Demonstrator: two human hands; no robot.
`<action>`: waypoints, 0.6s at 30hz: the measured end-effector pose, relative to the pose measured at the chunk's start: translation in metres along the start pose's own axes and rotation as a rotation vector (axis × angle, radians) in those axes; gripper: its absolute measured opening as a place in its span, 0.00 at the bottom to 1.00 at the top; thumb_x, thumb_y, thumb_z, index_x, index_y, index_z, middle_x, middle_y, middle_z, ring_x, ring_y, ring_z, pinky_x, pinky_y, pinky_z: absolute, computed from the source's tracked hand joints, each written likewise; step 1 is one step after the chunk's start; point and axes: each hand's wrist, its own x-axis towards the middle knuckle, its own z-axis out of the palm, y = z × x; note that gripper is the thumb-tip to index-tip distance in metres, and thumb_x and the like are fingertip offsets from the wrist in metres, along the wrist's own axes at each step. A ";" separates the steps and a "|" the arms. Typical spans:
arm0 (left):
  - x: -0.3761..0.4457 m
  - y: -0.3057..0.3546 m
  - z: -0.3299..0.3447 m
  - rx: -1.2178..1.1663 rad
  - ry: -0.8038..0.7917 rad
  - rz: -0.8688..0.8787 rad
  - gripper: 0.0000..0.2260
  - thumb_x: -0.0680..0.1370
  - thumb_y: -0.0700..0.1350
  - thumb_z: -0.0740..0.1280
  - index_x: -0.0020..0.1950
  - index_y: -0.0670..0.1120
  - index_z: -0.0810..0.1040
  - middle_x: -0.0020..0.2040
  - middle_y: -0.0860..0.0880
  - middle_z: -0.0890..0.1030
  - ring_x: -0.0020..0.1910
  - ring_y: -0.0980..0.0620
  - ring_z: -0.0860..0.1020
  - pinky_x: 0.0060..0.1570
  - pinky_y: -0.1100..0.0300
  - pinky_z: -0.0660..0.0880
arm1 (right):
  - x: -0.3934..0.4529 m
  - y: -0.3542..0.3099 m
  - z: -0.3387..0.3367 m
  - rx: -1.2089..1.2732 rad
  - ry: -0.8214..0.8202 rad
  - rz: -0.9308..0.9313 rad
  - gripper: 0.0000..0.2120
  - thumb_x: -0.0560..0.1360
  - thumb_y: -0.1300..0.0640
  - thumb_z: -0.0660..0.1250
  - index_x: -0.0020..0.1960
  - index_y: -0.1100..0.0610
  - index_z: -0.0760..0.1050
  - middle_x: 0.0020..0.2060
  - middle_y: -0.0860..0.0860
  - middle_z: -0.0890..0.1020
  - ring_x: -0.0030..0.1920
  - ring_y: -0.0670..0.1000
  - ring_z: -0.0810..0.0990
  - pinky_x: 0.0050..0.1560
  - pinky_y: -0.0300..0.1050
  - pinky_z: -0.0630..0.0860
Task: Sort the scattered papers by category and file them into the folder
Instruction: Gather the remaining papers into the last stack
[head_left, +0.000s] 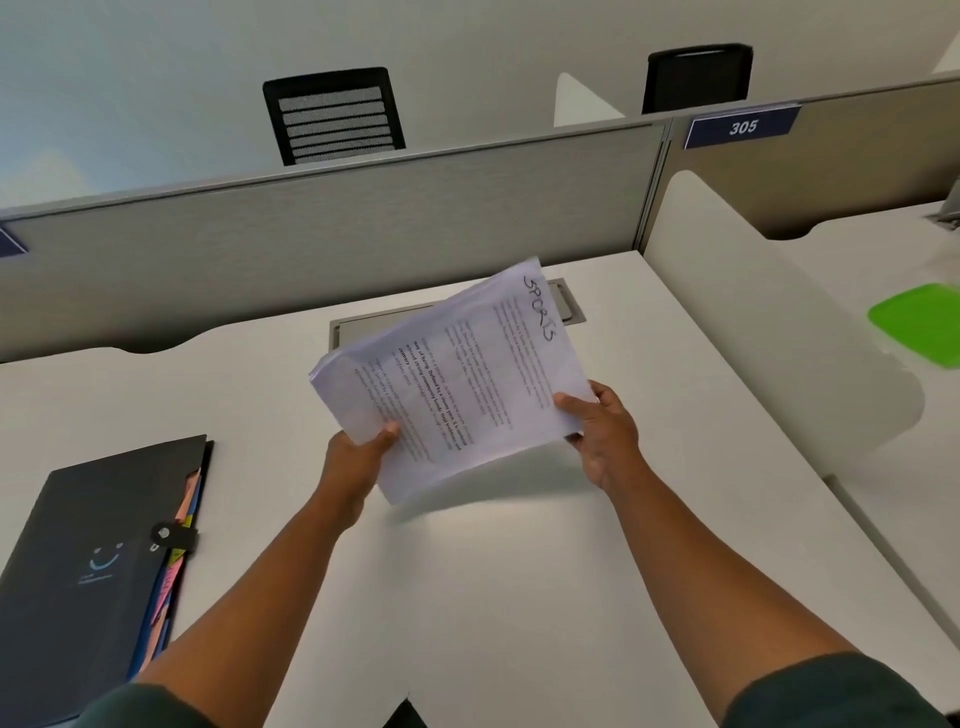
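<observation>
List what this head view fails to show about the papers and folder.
- Papers: small print blurred; lower sheets' headings covered by the top sheet marked SPORTS.
- Folder: lower left corner cut by frame edge; tab labels too small; contents hidden by closed cover.
- Left hand: fingers hidden beneath papers.

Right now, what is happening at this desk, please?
A person holds a stack of papers above the white desk with both hands. The left hand grips the stack's near left edge and the right hand grips its right edge. The top sheet has "SPORTS" handwritten on it. A dark folder with coloured tabs lies on the desk to the left, its strap fastened, so the papers are not yet filed.
</observation>
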 end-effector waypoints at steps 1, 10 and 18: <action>0.002 0.000 -0.005 0.041 0.018 0.017 0.09 0.77 0.44 0.71 0.57 0.50 0.79 0.52 0.49 0.85 0.50 0.48 0.84 0.46 0.51 0.83 | 0.002 -0.001 -0.004 -0.041 0.007 -0.027 0.14 0.69 0.66 0.75 0.50 0.53 0.78 0.49 0.53 0.84 0.50 0.55 0.82 0.51 0.51 0.80; 0.000 -0.002 -0.018 0.215 0.046 0.173 0.13 0.78 0.48 0.71 0.62 0.50 0.77 0.52 0.49 0.83 0.51 0.47 0.82 0.49 0.54 0.82 | -0.002 0.004 0.009 -0.473 -0.154 -0.123 0.15 0.71 0.61 0.75 0.56 0.51 0.78 0.50 0.48 0.84 0.48 0.50 0.85 0.42 0.44 0.82; -0.003 -0.001 -0.019 0.131 0.093 0.214 0.23 0.68 0.49 0.77 0.63 0.54 0.78 0.53 0.50 0.84 0.53 0.48 0.81 0.49 0.57 0.82 | -0.005 0.006 0.017 -0.586 -0.181 -0.212 0.13 0.71 0.60 0.74 0.54 0.52 0.77 0.49 0.49 0.84 0.49 0.52 0.83 0.41 0.41 0.81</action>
